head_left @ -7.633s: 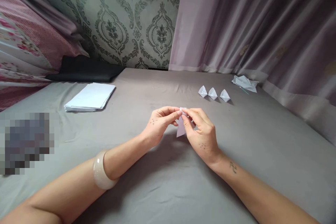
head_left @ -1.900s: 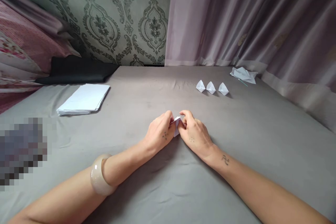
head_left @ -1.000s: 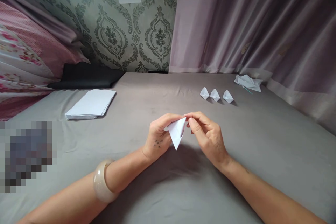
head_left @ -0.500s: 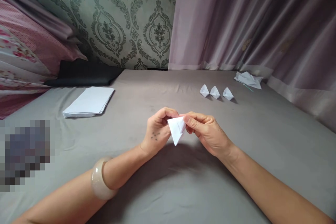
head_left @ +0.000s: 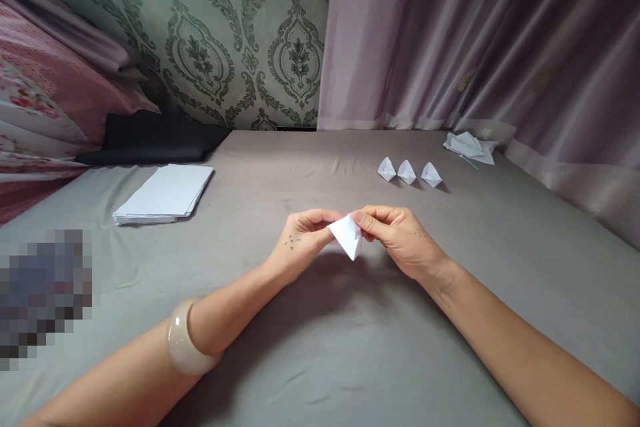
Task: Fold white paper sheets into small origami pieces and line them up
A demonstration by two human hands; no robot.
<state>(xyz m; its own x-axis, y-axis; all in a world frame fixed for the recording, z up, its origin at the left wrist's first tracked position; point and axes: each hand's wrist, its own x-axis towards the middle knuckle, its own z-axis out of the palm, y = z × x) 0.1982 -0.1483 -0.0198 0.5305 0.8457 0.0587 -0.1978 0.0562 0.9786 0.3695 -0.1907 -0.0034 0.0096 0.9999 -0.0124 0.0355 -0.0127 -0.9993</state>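
Between my two hands, above the grey cloth, is a small folded white paper (head_left: 347,236) with its point hanging down. My left hand (head_left: 303,238) pinches its left corner, fingers curled behind it. At the upper right edge, the thumb and fingers of my right hand (head_left: 397,233) are closed on the same paper. The fingertips behind the paper are partly hidden. Beyond my right hand stand three small folded paper boats, a left one (head_left: 387,170), a middle one (head_left: 407,173) and a right one (head_left: 431,175).
A stack of white paper sheets (head_left: 165,193) lies at the left. Loose folded papers (head_left: 470,147) and a thin greenish stick (head_left: 469,161) rest at the back right. Black fabric (head_left: 155,138) lies at the back left. Curtains (head_left: 425,40) border the grey cloth (head_left: 320,347). A blurred patch covers something at far left.
The folded paper has turned in my hands, its lower point swinging right and up, and it shows a different face. Both hands still hold it. The view has shifted slightly.
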